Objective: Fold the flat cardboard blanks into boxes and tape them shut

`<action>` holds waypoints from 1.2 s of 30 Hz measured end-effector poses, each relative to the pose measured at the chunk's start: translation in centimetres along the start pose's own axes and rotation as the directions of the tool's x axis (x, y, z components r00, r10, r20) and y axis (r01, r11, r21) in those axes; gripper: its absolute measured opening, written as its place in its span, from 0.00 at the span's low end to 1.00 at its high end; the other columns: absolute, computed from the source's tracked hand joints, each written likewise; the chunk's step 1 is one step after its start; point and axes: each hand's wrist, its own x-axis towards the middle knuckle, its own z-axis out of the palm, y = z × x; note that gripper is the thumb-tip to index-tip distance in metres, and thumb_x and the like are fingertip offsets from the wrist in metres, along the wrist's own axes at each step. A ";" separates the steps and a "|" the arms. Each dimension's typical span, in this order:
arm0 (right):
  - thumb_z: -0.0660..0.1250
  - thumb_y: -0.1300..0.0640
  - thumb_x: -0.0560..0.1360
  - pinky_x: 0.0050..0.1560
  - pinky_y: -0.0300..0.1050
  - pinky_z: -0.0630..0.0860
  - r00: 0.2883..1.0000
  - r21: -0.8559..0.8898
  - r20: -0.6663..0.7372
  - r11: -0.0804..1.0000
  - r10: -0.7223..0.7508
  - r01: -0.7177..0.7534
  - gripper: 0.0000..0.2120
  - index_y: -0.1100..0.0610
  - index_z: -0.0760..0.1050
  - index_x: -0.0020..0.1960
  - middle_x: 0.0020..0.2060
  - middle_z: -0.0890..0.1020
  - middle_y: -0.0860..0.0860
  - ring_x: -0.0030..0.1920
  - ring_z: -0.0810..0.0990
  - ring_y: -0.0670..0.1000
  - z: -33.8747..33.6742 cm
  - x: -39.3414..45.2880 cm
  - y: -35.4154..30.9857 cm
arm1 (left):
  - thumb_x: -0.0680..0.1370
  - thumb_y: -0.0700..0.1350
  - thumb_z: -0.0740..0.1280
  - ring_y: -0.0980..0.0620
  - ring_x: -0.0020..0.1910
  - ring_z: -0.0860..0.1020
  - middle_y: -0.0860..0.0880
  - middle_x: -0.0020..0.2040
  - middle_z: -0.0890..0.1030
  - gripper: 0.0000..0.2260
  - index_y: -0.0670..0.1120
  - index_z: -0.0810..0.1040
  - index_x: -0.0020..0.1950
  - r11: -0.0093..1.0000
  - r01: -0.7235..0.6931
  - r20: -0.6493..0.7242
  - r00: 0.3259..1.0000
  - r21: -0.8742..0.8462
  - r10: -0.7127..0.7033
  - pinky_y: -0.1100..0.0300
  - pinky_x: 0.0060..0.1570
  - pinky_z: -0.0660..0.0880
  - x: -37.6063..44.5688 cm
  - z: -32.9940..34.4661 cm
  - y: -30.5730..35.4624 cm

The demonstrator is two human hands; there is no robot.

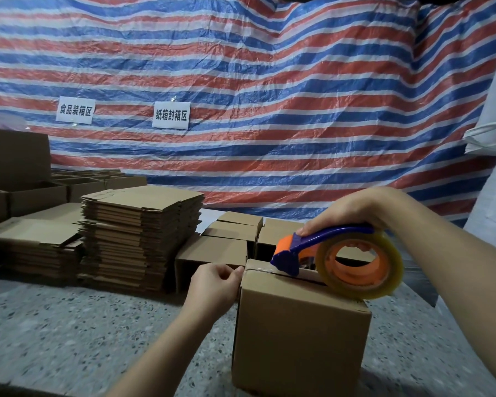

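Currently a folded brown cardboard box (299,330) stands upright on the speckled tabletop (69,333), at 5 o'clock in the head view. Its top flaps are down; the seam between them shows a narrow gap, with clear tape laid over the seam's left end. The visible side is plain, unprinted and undented.

The right hand (352,210) has its fingers wrapped round the blue handle of a tape dispenser (341,259), whose blue-and-orange head rests on the seam; its roll of clear tape sits over the box's right top edge. The left hand (212,287) is at the box's upper left corner, thumb and forefinger pinching the tape end there.

At 9 o'clock stands a stack of flat cardboard blanks (138,233), with a lower pile beside it. Open boxes (226,242) stand at 12 o'clock behind the box.
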 end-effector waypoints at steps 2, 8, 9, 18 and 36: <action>0.72 0.30 0.66 0.33 0.37 0.78 1.000 0.016 0.010 1.000 0.003 -0.003 0.31 0.54 0.81 0.55 0.39 0.87 0.51 0.32 0.83 0.46 0.0 0.1 0.2 | 0.78 0.53 0.68 0.51 0.36 0.81 0.48 0.32 0.83 0.15 0.46 0.83 0.37 1.000 -0.012 -0.020 1.000 0.000 0.012 0.54 0.39 0.78 -0.2 0.2 -0.2; 0.74 0.28 0.55 0.37 0.39 0.77 1.000 0.008 0.029 1.000 0.006 -0.007 0.39 0.54 0.82 0.56 0.43 0.87 0.51 0.38 0.82 0.48 -0.1 0.3 0.2 | 0.78 0.54 0.68 0.52 0.33 0.78 0.50 0.29 0.81 0.17 0.45 0.83 0.34 0.996 0.018 -0.070 0.997 -0.082 -0.024 0.58 0.35 0.72 -0.4 0.8 -0.7; 0.74 0.28 0.56 0.37 0.38 0.78 1.000 0.006 0.030 1.000 0.008 -0.009 0.39 0.54 0.82 0.56 0.42 0.87 0.51 0.36 0.82 0.47 -0.1 0.3 0.1 | 0.78 0.55 0.67 0.54 0.32 0.77 0.52 0.27 0.80 0.18 0.46 0.82 0.33 0.996 0.030 -0.070 0.997 -0.089 -0.036 0.59 0.34 0.71 -0.4 0.9 -0.8; 0.74 0.28 0.59 0.40 0.41 0.79 0.999 -0.001 0.054 1.000 0.009 -0.009 0.38 0.54 0.81 0.59 0.49 0.88 0.53 0.41 0.84 0.49 -0.1 0.3 0.0 | 0.82 0.54 0.60 0.53 0.54 0.77 0.57 0.50 0.78 0.15 0.48 0.76 0.62 0.973 -0.102 -0.221 0.964 0.206 0.148 0.59 0.50 0.70 -0.7 -0.2 -1.7; 0.73 0.28 0.61 0.40 0.41 0.76 1.000 -0.008 0.008 1.000 -0.009 0.009 0.35 0.55 0.82 0.55 0.40 0.86 0.52 0.38 0.80 0.49 0.0 0.1 0.1 | 0.80 0.56 0.54 0.64 0.42 0.76 0.59 0.61 0.78 0.23 0.65 0.57 0.76 0.979 -0.139 0.250 0.963 0.152 0.098 0.65 0.37 0.71 -4.2 -0.2 2.8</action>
